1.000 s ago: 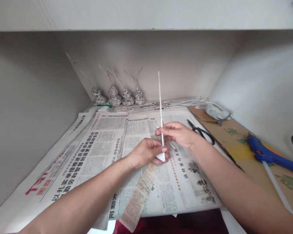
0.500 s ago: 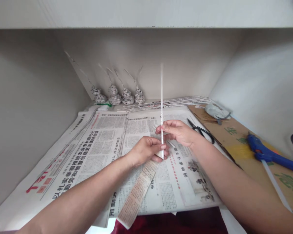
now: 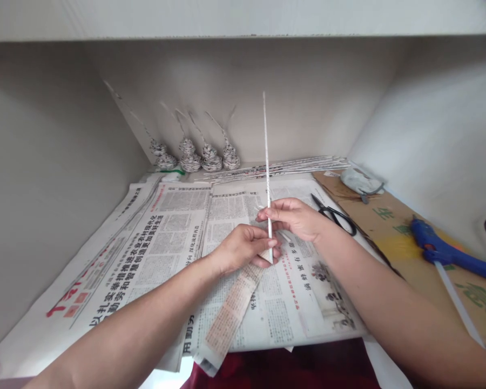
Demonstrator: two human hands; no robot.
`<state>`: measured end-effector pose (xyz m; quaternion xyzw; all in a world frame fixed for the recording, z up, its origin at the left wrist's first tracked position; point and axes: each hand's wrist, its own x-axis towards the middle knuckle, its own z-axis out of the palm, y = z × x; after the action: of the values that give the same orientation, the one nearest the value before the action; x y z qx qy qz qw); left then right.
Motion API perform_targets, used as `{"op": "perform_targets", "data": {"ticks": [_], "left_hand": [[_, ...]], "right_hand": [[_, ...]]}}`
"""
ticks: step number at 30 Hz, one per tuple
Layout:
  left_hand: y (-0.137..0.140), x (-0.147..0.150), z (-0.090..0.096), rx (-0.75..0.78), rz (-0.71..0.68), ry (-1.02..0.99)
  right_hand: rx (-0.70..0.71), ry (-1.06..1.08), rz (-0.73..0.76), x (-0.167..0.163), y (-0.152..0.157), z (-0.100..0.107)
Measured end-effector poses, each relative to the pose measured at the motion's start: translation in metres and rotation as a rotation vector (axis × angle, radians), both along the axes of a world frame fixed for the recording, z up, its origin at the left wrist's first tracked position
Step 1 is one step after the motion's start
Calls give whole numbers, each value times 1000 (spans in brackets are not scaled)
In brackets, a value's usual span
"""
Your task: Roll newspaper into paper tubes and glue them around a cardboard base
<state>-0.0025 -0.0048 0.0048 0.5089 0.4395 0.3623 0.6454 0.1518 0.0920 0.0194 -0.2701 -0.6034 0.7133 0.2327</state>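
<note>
A thin rolled paper stick (image 3: 267,156) stands nearly upright between my hands. From its lower end a flat newspaper strip (image 3: 235,313) trails down toward the front edge. My left hand (image 3: 247,247) pinches the lower end where strip and stick meet, thumb in front. My right hand (image 3: 294,219) is closed round the stick a little higher, with thumb and fingers on it; some of its lower fingers are partly hidden behind the left hand. Newspaper sheets (image 3: 166,259) lie beneath both hands.
Several woven paper gourd shapes (image 3: 190,156) stand at the back left. Rolled paper sticks (image 3: 283,168) lie along the back wall. Right of my hands are black-handled scissors (image 3: 334,215), cardboard (image 3: 389,237), a blue glue gun (image 3: 441,251) and a pale pouch (image 3: 360,182). A shelf (image 3: 243,19) overhangs.
The stick's top has swung slightly left and looks sharper. The free end of the strip has shifted a little and its tip now curls. Both hands keep nearly the same place.
</note>
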Motion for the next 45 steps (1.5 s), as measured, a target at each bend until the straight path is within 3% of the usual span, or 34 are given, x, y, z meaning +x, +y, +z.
{"op": "perform_targets", "data": {"ticks": [3, 7, 12, 17, 22, 27, 31, 36, 41, 45], "left_hand": [[0, 0, 0, -8, 12, -2], [0, 0, 0, -2, 13, -22], [0, 0, -1, -36, 14, -20], [0, 0, 0, -14, 5, -25], [0, 0, 1, -7, -11, -9], [0, 0, 1, 10, -3, -15], [0, 0, 0, -15, -15, -8], [1, 0, -1, -7, -5, -14], [0, -1, -1, -23, -15, -7], [0, -1, -1, -18, -4, -12]], "right_hand": [[16, 12, -65, 0, 0, 1], [26, -16, 64, 2, 1, 2], [3, 7, -74, 1, 3, 0], [2, -31, 77, 1, 2, 0], [24, 7, -91, 0, 2, -1], [48, -30, 48, 2, 3, 0], [44, -8, -81, 2, 4, -1], [53, -21, 56, 4, 4, 1], [33, -15, -47, 3, 5, -1], [31, -23, 75, 2, 5, -2]]}}
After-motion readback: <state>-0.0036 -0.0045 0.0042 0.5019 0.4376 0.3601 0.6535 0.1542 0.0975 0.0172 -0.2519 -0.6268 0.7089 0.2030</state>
